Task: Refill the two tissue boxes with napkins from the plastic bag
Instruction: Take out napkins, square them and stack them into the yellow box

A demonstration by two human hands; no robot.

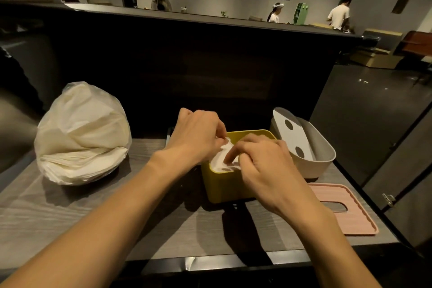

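Left hand [196,135] pinches napkins [222,159] over yellow box [224,187]; right hand [261,163] fingers curled, pressing napkins down.

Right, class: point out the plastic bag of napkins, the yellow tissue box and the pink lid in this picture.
plastic bag of napkins [81,135], head view, on the bag's bulging front.
yellow tissue box [222,187], head view, on its near side wall.
pink lid [357,220], head view, on the ribbed top beside the slot.
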